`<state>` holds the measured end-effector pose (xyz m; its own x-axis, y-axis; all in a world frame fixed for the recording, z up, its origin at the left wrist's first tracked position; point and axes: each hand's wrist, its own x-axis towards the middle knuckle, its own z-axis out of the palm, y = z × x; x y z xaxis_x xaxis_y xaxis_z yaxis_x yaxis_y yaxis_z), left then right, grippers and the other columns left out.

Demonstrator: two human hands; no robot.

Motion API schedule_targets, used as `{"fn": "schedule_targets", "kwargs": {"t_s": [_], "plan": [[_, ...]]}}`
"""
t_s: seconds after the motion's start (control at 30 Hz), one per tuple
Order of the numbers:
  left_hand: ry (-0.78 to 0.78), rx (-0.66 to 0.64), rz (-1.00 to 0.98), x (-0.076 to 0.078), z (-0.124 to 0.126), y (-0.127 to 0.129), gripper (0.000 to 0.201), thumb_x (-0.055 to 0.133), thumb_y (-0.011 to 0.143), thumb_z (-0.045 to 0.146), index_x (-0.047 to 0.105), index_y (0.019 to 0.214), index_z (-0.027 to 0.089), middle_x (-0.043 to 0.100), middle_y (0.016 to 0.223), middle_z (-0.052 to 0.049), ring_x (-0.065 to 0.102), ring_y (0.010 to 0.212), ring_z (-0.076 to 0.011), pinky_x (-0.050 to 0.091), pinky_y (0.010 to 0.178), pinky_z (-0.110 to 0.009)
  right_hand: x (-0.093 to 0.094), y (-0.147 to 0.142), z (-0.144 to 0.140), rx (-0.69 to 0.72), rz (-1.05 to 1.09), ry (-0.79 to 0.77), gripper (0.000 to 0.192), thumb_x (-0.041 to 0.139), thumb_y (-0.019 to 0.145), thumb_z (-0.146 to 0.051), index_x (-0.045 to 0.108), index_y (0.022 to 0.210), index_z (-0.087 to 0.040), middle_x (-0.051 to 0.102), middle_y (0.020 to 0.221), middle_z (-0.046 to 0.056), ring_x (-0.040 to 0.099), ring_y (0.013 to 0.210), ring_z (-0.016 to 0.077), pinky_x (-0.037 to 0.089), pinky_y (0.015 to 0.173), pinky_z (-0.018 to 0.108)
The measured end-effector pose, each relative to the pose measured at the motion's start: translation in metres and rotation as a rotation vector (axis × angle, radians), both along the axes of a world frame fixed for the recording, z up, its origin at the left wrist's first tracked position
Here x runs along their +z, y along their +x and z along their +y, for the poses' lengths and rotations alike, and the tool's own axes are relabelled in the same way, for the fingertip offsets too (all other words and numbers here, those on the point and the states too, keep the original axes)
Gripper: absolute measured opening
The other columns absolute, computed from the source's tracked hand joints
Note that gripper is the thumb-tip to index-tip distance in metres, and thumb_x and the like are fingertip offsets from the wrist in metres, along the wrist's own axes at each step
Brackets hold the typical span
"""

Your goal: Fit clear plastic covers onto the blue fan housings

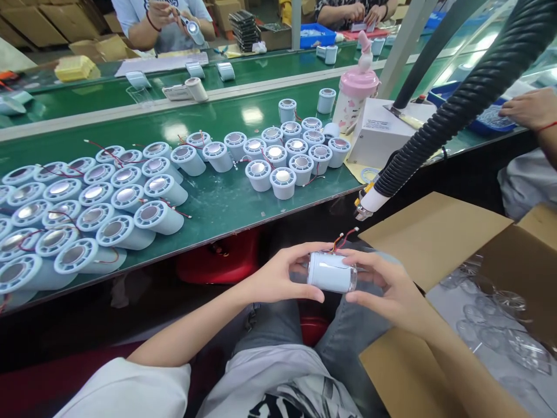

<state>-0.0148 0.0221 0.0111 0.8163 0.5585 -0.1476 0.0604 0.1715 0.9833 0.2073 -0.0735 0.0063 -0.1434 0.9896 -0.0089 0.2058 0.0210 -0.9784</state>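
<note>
Over my lap, below the edge of the green counter (226, 203), I hold a pale blue plastic cylinder with a clear cap on its right end (331, 271) lying sideways between both hands. My left hand (282, 273) is closed around its left end, fingers curled over the top and thumb beneath; my right hand (385, 284) grips the capped end the same way. Thin red and orange wires (344, 239) stick up from the top of the cylinder. Just above them hangs the white nozzle (369, 202) of a black ribbed hose (470, 93) that slants down from the upper right. To my right stands an open brown cardboard box (439, 232) holding clear plastic caps (500, 319). On the counter, a large crowd of matching pale blue cylinders with shiny round faces (87, 203) lies tilted at the left, and a smaller upright cluster (287, 154) stands near the middle. Beside that cluster stand a pink-lidded drinking bottle (354, 96) and a white box-shaped device (383, 130). Beyond the counter, another person's hands (174, 14) hold a similar part, and at the right edge a co-worker's hand (528, 107) rests by a blue tray (491, 119).
</note>
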Motion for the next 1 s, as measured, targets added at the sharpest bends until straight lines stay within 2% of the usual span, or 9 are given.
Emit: {"fn": "schedule_targets", "kwargs": {"t_s": [0.1, 0.23, 0.33, 0.43, 0.6, 0.77, 1.0], "plan": [[0.033, -0.007, -0.021, 0.003, 0.000, -0.001, 0.075, 0.083, 0.065, 0.023, 0.054, 0.134, 0.025, 0.057, 0.136, -0.010, 0.060, 0.117, -0.0264, 0.050, 0.098, -0.037, -0.001, 0.001, 0.000, 0.006, 0.076, -0.080, 0.039, 0.074, 0.082, -0.028, 0.058, 0.118, -0.028, 0.059, 0.130, 0.007, 0.057, 0.119, 0.0274, 0.055, 0.096, 0.043], [-0.018, -0.024, -0.024, -0.002, 0.004, 0.003, 0.077, 0.082, 0.067, 0.021, 0.050, 0.136, 0.025, 0.055, 0.138, -0.011, 0.057, 0.121, -0.0261, 0.048, 0.101, -0.037, -0.010, 0.001, 0.001, 0.005, 0.230, -0.148, 0.039, 0.072, 0.084, -0.027, 0.054, 0.118, -0.028, 0.056, 0.129, 0.007, 0.057, 0.117, 0.0248, 0.056, 0.093, 0.039], [-0.087, -0.027, -0.016, -0.008, 0.011, 0.011, 0.074, 0.080, 0.070, 0.023, 0.049, 0.136, 0.023, 0.056, 0.136, -0.012, 0.059, 0.118, -0.0251, 0.049, 0.099, -0.036, -0.016, 0.001, 0.002, -0.035, 0.314, -0.152, 0.039, 0.071, 0.084, -0.030, 0.051, 0.117, -0.026, 0.058, 0.122, 0.008, 0.060, 0.109, 0.0226, 0.056, 0.087, 0.037], [-0.112, -0.035, -0.015, -0.012, 0.015, 0.019, 0.071, 0.078, 0.072, 0.026, 0.048, 0.136, 0.020, 0.059, 0.131, -0.013, 0.062, 0.112, -0.0236, 0.051, 0.096, -0.036, -0.016, 0.002, 0.002, -0.088, 0.302, -0.165, 0.039, 0.071, 0.084, -0.035, 0.049, 0.115, -0.024, 0.059, 0.117, 0.009, 0.061, 0.101, 0.0212, 0.055, 0.083, 0.034], [0.044, -0.060, 0.022, -0.005, 0.016, 0.022, 0.069, 0.079, 0.071, 0.026, 0.052, 0.134, 0.023, 0.057, 0.135, -0.011, 0.060, 0.114, -0.0235, 0.049, 0.099, -0.036, -0.005, 0.007, 0.000, -0.099, 0.269, -0.236, 0.040, 0.070, 0.083, -0.037, 0.048, 0.114, -0.024, 0.061, 0.113, 0.008, 0.062, 0.097, 0.0201, 0.053, 0.080, 0.032], [0.194, -0.090, 0.002, 0.003, 0.011, 0.016, 0.072, 0.081, 0.069, 0.026, 0.053, 0.134, 0.027, 0.056, 0.137, -0.009, 0.057, 0.121, -0.0252, 0.047, 0.102, -0.037, 0.001, 0.009, -0.002, -0.072, 0.349, -0.310, 0.039, 0.068, 0.085, -0.041, 0.048, 0.114, -0.024, 0.065, 0.103, 0.006, 0.063, 0.087, 0.0182, 0.054, 0.072, 0.029], [0.270, -0.144, -0.035, 0.005, 0.009, 0.013, 0.072, 0.081, 0.069, 0.024, 0.053, 0.135, 0.028, 0.053, 0.139, -0.008, 0.052, 0.127, -0.0251, 0.047, 0.103, -0.034, 0.001, 0.007, -0.005, -0.063, 0.437, -0.393, 0.036, 0.065, 0.087, -0.046, 0.049, 0.110, -0.024, 0.066, 0.088, 0.001, 0.068, 0.072, 0.0163, 0.059, 0.070, 0.032]]}}
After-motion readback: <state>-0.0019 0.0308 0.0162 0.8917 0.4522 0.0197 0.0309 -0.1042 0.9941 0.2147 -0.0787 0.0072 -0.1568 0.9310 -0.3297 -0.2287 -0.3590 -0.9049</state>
